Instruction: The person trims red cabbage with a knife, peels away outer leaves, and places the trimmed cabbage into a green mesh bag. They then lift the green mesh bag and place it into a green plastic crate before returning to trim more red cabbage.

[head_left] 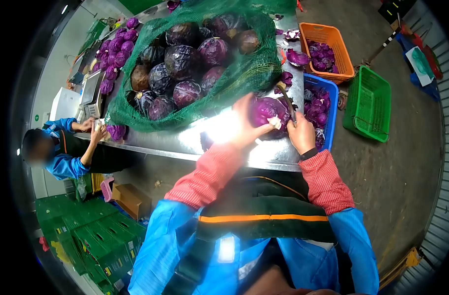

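Note:
My left hand [246, 124] is closed around the left side of a red cabbage [264, 109] at the table's front edge, its thumb by the pale cut stem. My right hand [301, 133] grips a knife [286, 99] with a dark, curved blade, held against the cabbage's right side. Its handle is mostly hidden in my fist. Just beyond my hands, a green mesh bag [244, 105] lies spread on the metal table [180, 142], with several dark-leaved red cabbages [182, 61] inside. Loose purple leaves [297, 58] are scattered near the table's right edge.
A blue crate [336, 105] and an orange crate [325, 28] with purple leaves stand along the table's right side. Right of them is a green crate [367, 104]. Trimmed cabbages [117, 49] and a scale [92, 91] are on the left, where a co-worker [69, 147] works.

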The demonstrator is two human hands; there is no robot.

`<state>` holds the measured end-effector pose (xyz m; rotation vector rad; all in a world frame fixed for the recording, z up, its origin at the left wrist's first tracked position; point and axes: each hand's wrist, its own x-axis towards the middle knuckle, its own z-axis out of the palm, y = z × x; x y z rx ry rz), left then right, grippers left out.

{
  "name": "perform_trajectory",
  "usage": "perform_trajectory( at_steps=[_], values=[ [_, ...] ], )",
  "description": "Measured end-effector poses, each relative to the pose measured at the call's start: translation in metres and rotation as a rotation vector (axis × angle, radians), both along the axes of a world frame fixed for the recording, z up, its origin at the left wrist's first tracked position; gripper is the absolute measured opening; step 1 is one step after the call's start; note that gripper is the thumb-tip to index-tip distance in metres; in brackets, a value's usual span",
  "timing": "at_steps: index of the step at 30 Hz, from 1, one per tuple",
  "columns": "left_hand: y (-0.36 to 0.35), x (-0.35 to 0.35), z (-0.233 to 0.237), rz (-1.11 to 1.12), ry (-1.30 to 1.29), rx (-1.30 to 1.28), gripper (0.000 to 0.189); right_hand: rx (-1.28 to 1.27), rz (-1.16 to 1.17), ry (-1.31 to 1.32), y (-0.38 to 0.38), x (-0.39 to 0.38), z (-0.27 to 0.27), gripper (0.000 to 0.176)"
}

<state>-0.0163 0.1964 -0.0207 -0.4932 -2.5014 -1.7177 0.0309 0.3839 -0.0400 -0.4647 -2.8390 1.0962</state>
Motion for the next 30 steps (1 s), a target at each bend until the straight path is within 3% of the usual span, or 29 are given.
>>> perform_trajectory(
  at_steps=[1,2,5,6,9,10,11,12,13,14,15,16,19,20,23,25,26,30],
  values=[
    [0.005,-0.009,-0.008,0.023,0.187,-0.245,0.088,0.004,0.021,-0.027,-0.002,-0.001,0.006,0.026],
    [0.008,-0.014,-0.014,-0.002,0.155,-0.276,0.086,0.051,0.06,0.014,-0.005,-0.001,0.009,0.021],
    [0.018,-0.018,-0.022,-0.038,0.066,-0.335,0.079,-0.157,-0.035,0.19,0.006,-0.006,-0.023,0.019],
    [0.021,-0.013,-0.018,-0.01,0.05,-0.331,0.076,-0.345,-0.095,0.108,0.014,-0.013,-0.037,0.017],
    [0.016,-0.012,-0.025,0.007,-0.049,-0.21,0.074,-0.571,-0.36,-0.132,0.044,-0.014,-0.077,0.023],
    [0.002,-0.016,-0.036,-0.031,-0.055,-0.117,0.075,-0.519,-0.377,-0.214,0.052,-0.015,-0.088,0.024],
    [-0.011,-0.018,-0.042,-0.062,-0.071,-0.031,0.075,-0.346,-0.282,-0.074,0.05,-0.014,-0.103,0.023],
    [-0.025,-0.012,-0.04,-0.132,-0.118,-0.059,0.082,-0.362,-0.257,-0.089,0.043,-0.012,-0.096,0.022],
    [-0.029,0.002,-0.038,-0.186,-0.183,0.075,0.084,-0.372,-0.235,-0.095,0.04,-0.013,-0.085,0.022],
    [-0.029,0.008,-0.032,-0.237,-0.215,0.218,0.085,-0.203,-0.169,-0.026,0.042,-0.015,-0.083,0.027],
    [-0.038,0.009,-0.035,-0.258,-0.173,0.043,0.093,-0.068,-0.129,-0.119,0.038,-0.016,-0.061,0.039],
    [-0.047,0.01,-0.038,-0.28,-0.123,-0.128,0.1,0.037,-0.083,-0.034,0.031,-0.016,-0.03,0.046],
    [-0.039,0.016,-0.024,-0.318,-0.139,-0.171,0.112,0.188,0.158,0.164,0.0,-0.019,0.034,0.062],
    [-0.039,0.015,-0.027,-0.337,-0.129,-0.163,0.121,0.191,0.248,0.122,-0.011,-0.021,0.048,0.065],
    [-0.036,0.017,-0.029,-0.323,-0.098,-0.118,0.124,0.152,0.421,0.094,-0.014,-0.041,0.027,0.057],
    [-0.038,0.018,-0.033,-0.313,-0.057,-0.133,0.123,-0.145,0.533,0.002,-0.007,-0.057,0.008,0.051],
    [-0.039,0.018,-0.035,-0.307,-0.038,-0.14,0.123,-0.123,0.514,0.066,-0.008,-0.056,0.003,0.041],
    [-0.035,0.016,-0.038,-0.335,0.023,-0.153,0.116,0.397,0.507,0.253,-0.019,-0.051,0.012,0.024]
  ],
)
